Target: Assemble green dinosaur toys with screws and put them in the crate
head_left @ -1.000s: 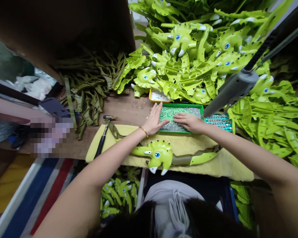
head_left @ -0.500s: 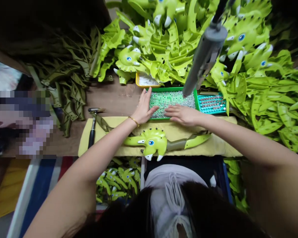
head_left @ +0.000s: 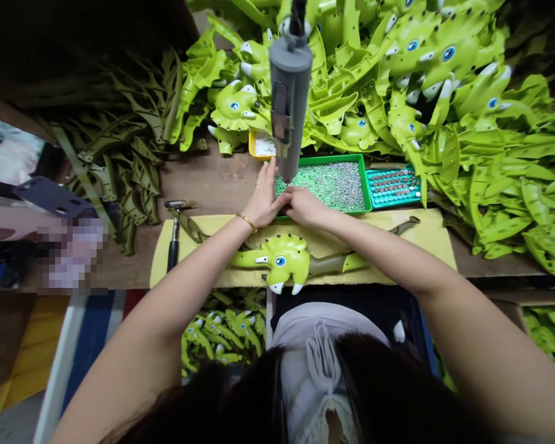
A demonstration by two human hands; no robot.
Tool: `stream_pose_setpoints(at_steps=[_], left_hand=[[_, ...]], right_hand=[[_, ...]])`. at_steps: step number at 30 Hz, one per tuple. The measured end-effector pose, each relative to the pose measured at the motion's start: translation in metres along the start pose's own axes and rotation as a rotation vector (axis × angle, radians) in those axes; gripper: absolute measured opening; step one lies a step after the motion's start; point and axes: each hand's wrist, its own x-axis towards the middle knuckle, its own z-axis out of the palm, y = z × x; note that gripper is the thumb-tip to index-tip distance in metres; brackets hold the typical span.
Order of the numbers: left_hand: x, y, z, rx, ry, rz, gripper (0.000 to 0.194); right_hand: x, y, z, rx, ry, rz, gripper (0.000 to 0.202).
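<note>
At the tray (head_left: 365,191), mid-frame, a light touch should serve best: its rim looks low, so a hard sweep could spill the screws (head_left: 337,179). The left hand (head_left: 261,200) lies spread at the tray's left end, fingers long, thumb out. The right hand (head_left: 309,206) bends its fingers in by that thumb; whether it pinches a screw I cannot tell. The 2 hands sit close to the hanging driver (head_left: 290,105), so its tip calls for care. The tray is bright green and oblong; the screws are tiny and silvery, thicker toward the right. On the cloth (head_left: 428,256), lower middle, lies a lime toy (head_left: 287,254) showing 1 blue eye.
</note>
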Motion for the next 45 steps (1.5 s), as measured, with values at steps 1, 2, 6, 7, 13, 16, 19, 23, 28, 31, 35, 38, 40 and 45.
stream_pose_setpoints(at_steps=[1, 2, 6, 7, 13, 16, 19, 23, 28, 31, 35, 38, 40, 45], left_hand=[[0.0, 0.001, -0.001, 0.005, -0.006, -0.006, 0.099], [0.0, 0.002, -0.002, 0.01, -0.015, -0.018, 0.1], [0.004, 0.013, -0.009, 0.041, -0.025, -0.102, 0.103], [0.007, 0.018, -0.011, 0.045, -0.006, -0.12, 0.104], [0.041, 0.072, -0.008, -0.092, 0.138, -0.042, 0.092], [0.054, 0.093, -0.005, -0.129, 0.135, -0.007, 0.058], [0.056, 0.093, -0.01, -0.107, 0.184, 0.006, 0.045], [0.042, 0.066, -0.019, -0.063, 0.311, -0.074, 0.046], [0.018, 0.037, -0.021, -0.092, 0.515, -0.233, 0.044], [0.014, 0.035, -0.017, -0.1, 0.518, -0.259, 0.044], [0.018, 0.045, -0.009, -0.083, 0.494, -0.248, 0.045], [0.022, 0.05, -0.006, -0.062, 0.523, -0.251, 0.042], [0.023, 0.048, -0.006, -0.045, 0.511, -0.236, 0.041], [0.025, 0.033, -0.007, -0.035, 0.461, -0.179, 0.039]], right_hand=[[-0.002, 0.006, -0.001, 0.001, -0.009, -0.03, 0.028], [-0.009, 0.016, -0.004, -0.01, -0.003, -0.044, 0.028], [-0.059, 0.065, -0.028, -0.159, 0.154, 0.06, 0.035], [-0.071, 0.072, -0.033, -0.189, 0.186, 0.112, 0.038], [-0.063, 0.027, -0.018, -0.083, 0.023, 0.219, 0.064], [-0.04, -0.005, -0.004, -0.013, -0.045, -0.077, 0.053], [-0.04, -0.001, -0.005, -0.035, -0.077, -0.215, 0.05], [-0.077, 0.047, -0.027, -0.184, -0.036, -0.082, 0.054], [-0.091, 0.065, -0.046, -0.247, 0.06, 0.239, 0.052], [-0.058, 0.034, -0.032, -0.17, 0.038, 0.315, 0.051], [-0.006, -0.014, -0.005, -0.027, 0.009, 0.14, 0.037], [0.003, -0.016, 0.0, -0.014, 0.028, 0.04, 0.031], [-0.011, 0.004, -0.007, -0.039, 0.061, 0.047, 0.034], [-0.056, 0.076, -0.032, -0.149, 0.192, 0.187, 0.046]])
